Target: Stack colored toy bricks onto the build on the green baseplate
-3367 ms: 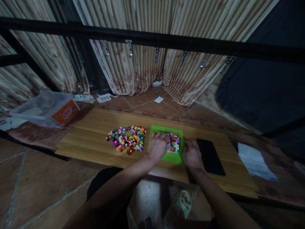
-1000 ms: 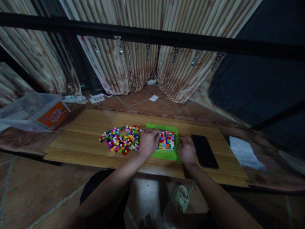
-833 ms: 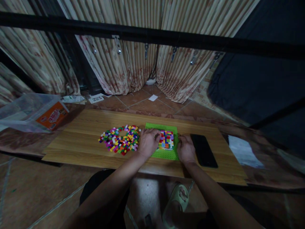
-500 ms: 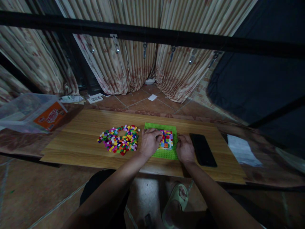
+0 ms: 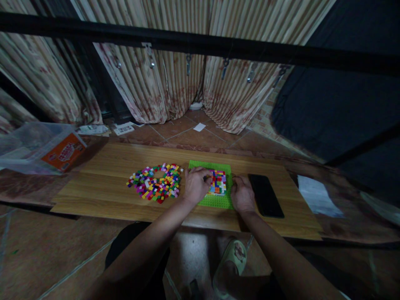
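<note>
A green studded baseplate (image 5: 215, 202) lies on the wooden board, with a block of many-coloured toy bricks (image 5: 219, 183) built up on it. My left hand (image 5: 196, 186) rests over the plate's left part, thumb and fingers pinched at the block's left side. Whatever sits between those fingertips is too small and hidden to make out. At the right edge of the plate, my right hand (image 5: 243, 195) has its fingers curled against the rim, gripping it. Left of my left hand spreads a pile of loose toy bricks (image 5: 168, 187) in mixed colours.
A black phone (image 5: 266, 196) lies right of my right hand on the wooden board (image 5: 103, 183). Beyond the board's right end is a white paper (image 5: 317, 196). A clear plastic box (image 5: 34, 150) with an orange label stands at the left. A dark bar (image 5: 200, 41) crosses above.
Both hands, the baseplate and the bricks stay almost where they were. The whole view has shifted very slightly.
</note>
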`<state>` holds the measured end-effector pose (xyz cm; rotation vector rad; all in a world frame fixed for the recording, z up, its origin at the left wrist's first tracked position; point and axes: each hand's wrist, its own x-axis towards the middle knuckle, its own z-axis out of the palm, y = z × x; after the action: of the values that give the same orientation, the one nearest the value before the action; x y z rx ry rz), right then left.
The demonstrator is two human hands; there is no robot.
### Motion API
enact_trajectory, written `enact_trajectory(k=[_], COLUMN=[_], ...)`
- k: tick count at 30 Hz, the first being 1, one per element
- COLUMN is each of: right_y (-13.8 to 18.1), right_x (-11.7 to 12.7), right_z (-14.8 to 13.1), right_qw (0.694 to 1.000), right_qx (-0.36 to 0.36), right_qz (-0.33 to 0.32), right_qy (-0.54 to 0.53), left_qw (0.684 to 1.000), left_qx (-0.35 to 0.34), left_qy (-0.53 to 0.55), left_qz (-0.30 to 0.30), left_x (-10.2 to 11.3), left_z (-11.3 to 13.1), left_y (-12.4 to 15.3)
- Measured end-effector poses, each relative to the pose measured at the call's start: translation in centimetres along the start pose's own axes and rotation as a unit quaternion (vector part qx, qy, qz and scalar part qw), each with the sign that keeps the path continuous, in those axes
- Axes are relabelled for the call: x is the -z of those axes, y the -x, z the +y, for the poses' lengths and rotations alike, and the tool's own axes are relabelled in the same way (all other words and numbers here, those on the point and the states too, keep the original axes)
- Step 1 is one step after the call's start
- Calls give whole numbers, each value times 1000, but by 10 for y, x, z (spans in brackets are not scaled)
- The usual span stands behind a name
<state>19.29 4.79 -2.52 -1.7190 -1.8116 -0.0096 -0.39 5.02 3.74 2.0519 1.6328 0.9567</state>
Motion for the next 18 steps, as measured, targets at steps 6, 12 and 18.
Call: enact_trajectory(k=[6, 12, 18], right_y=[0, 0, 1], right_x=[0, 1, 2], right_z=[-1, -2, -2], right_qw=[1000, 1000, 1000], right_qx=[-3, -10, 4], right_qz=[0, -5, 6], right_qy=[-3, -2, 1], left_qw=[1000, 1000, 999], left_qx=[3, -1, -15], left_qy=[-2, -21, -49], left_qz=[-10, -15, -13], left_x=[3, 5, 3], left_z=[3, 7, 8], left_y=[1, 4, 6])
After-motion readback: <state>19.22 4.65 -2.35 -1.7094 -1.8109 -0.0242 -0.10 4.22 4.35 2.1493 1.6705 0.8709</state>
